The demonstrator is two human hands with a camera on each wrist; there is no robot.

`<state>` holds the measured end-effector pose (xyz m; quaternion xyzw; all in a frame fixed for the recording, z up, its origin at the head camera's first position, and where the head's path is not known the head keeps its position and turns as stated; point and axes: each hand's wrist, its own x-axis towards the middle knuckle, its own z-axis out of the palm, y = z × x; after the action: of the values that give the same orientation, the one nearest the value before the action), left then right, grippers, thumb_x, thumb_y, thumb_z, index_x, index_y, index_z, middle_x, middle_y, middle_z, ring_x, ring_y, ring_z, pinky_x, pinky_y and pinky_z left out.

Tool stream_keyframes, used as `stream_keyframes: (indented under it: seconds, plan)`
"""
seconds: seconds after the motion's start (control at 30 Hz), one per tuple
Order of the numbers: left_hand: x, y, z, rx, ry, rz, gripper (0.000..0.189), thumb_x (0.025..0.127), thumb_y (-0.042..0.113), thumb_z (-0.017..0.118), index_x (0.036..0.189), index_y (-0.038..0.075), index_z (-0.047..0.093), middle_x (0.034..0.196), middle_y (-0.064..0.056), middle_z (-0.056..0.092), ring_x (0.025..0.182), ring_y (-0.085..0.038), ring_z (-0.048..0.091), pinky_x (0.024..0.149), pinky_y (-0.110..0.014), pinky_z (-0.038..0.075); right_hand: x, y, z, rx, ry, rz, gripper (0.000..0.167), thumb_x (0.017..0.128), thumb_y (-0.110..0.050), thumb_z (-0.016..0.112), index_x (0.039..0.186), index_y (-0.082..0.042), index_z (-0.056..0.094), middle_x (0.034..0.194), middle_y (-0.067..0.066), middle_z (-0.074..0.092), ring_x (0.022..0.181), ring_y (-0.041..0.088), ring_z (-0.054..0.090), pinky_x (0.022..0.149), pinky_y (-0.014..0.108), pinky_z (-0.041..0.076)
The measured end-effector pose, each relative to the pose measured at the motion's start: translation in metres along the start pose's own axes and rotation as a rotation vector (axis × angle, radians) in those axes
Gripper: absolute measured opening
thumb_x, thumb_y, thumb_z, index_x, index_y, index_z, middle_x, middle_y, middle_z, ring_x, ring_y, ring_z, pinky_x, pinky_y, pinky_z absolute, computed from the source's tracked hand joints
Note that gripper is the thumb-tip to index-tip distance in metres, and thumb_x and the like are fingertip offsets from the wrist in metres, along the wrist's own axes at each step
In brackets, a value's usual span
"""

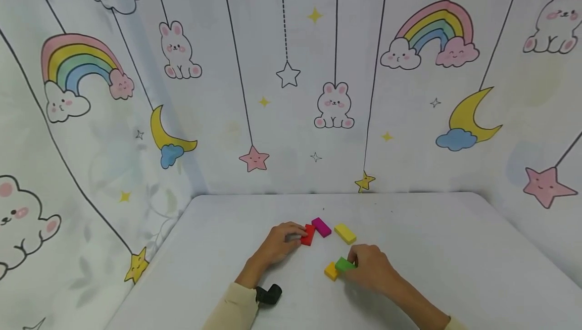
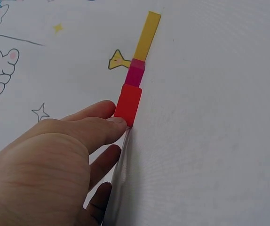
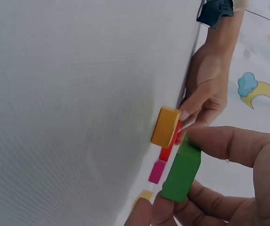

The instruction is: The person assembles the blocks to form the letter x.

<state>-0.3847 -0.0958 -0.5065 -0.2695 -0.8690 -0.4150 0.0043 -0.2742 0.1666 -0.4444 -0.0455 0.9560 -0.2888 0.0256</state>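
My right hand (image 1: pixel 372 268) pinches a green block (image 3: pixel 181 173) between thumb and fingers, just beside an orange block (image 1: pixel 331 271). In the head view the green block overlaps the orange one's edge. Farther left, my left hand (image 1: pixel 281 243) holds the near end of a red block (image 2: pixel 128 104) with thumb and index finger, while its other fingers hang loosely curved. A magenta block (image 1: pixel 321 227) lies close to the far end of the red block. To the right of that, a yellow block (image 1: pixel 345 233) rests on the table at a slant.
The white table (image 1: pixel 432 239) reaches back to a pale curtain (image 1: pixel 291 128) printed with rabbits, rainbows, moons and stars. A black wrist device (image 1: pixel 269 294) sits on the left wrist, below a cream sleeve (image 1: pixel 234 310).
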Motion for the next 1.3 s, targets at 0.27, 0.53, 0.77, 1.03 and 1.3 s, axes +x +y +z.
stream_keyframes:
  seconds: [0.27,0.53,0.77,1.03,1.3]
  plan:
    - [0.0,0.0,-0.001,0.03,0.0,0.007,0.024,0.099,0.012,0.066,0.117,0.024,0.075,0.128,0.011,0.064,0.129,-0.018,0.054,0.11,-0.047,0.044,-0.005,-0.001,0.001,0.011,-0.063,0.005,0.021,0.075,-0.012,0.084,0.082,-0.008,0.064,0.073,0.001,0.056,0.067,0.017,0.052,0.057,0.029,0.047]
    - [-0.002,0.001,-0.001,0.018,0.001,-0.002,0.024,0.098,0.012,0.066,0.117,0.023,0.076,0.129,0.01,0.064,0.129,-0.019,0.054,0.11,-0.047,0.044,-0.01,-0.003,0.0,0.009,-0.083,0.004,0.022,0.074,-0.011,0.084,0.082,-0.008,0.063,0.073,0.002,0.055,0.068,0.018,0.052,0.057,0.029,0.047]
    - [-0.001,-0.002,-0.001,0.002,0.004,0.014,0.023,0.098,0.012,0.066,0.116,0.023,0.076,0.128,0.011,0.065,0.129,-0.019,0.054,0.111,-0.048,0.043,-0.011,-0.004,0.001,-0.008,-0.11,0.011,0.024,0.072,-0.011,0.085,0.08,-0.009,0.062,0.074,0.002,0.057,0.067,0.018,0.053,0.058,0.03,0.048]
    - [-0.002,-0.001,-0.001,-0.018,0.011,0.017,0.023,0.098,0.012,0.065,0.115,0.021,0.076,0.127,0.009,0.065,0.13,-0.02,0.054,0.111,-0.05,0.042,-0.012,-0.004,0.003,-0.022,-0.137,0.019,0.031,0.07,-0.016,0.09,0.081,-0.009,0.061,0.076,0.002,0.056,0.069,0.018,0.053,0.059,0.03,0.049]
    - [-0.001,0.001,0.0,-0.027,0.008,0.002,0.023,0.099,0.013,0.064,0.116,0.022,0.076,0.128,0.01,0.064,0.131,-0.02,0.053,0.112,-0.049,0.041,-0.011,-0.001,0.005,-0.051,-0.168,0.028,0.034,0.07,-0.019,0.091,0.083,-0.009,0.061,0.077,0.003,0.056,0.07,0.019,0.053,0.06,0.032,0.048]
